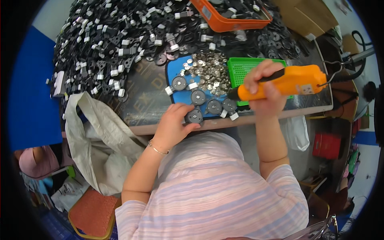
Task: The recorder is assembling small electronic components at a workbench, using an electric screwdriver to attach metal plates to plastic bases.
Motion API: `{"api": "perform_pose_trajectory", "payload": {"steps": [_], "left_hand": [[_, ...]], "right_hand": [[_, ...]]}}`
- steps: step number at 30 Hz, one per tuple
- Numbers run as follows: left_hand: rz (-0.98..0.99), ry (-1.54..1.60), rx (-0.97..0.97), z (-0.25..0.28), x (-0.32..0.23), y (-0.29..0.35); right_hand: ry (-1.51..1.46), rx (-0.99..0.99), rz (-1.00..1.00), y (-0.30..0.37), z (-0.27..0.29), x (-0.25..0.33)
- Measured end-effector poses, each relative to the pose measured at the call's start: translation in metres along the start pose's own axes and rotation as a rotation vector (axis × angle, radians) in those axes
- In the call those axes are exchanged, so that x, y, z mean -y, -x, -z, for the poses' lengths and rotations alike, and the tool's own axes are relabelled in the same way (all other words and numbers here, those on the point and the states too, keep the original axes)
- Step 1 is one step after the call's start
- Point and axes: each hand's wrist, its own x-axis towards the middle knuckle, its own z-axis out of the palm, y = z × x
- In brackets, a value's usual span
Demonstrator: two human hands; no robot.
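Observation:
My right hand (265, 85) is wrapped round an orange electric screwdriver (303, 80), held roughly level with its black tip pointing left over the work. At the table's front edge, my left hand (173, 125) has thumb and fingers around a round black wheel-like part (195, 116). Just beyond it lie more such parts: one black disc (198, 97), another disc (214, 107) to the right, and others with white ends. They rest on a blue mat (173, 72), beside a heap of small shiny metal pieces (210, 68). The screwdriver's tip touches none of the discs visibly.
A green perforated tray (240, 61) sits partly behind my right hand. Black parts with white ends form a large pile (120, 40) at the back left. An orange bin (218, 26) stands behind. A whitish sack (92, 136) hangs at the left edge; a cardboard box (310, 16) is back right.

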Motion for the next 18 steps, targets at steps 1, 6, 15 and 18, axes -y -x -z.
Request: {"api": "perform_pose_trajectory", "payload": {"steps": [1, 6, 15, 18], "left_hand": [[0.006, 0.015, 0.017, -0.001, 0.001, -0.001], [0.021, 0.049, 0.017, -0.004, 0.002, 0.001], [0.061, 0.099, 0.054, -0.006, 0.005, 0.002], [0.055, 0.091, 0.055, -0.004, 0.004, 0.001]], "right_hand": [[-0.023, 0.045, -0.048, 0.003, -0.010, -0.005], [-0.023, 0.168, -0.108, 0.011, -0.040, -0.024], [0.050, 0.270, -0.209, 0.016, -0.048, -0.035], [0.121, 0.340, -0.111, 0.016, -0.050, -0.042]]}}
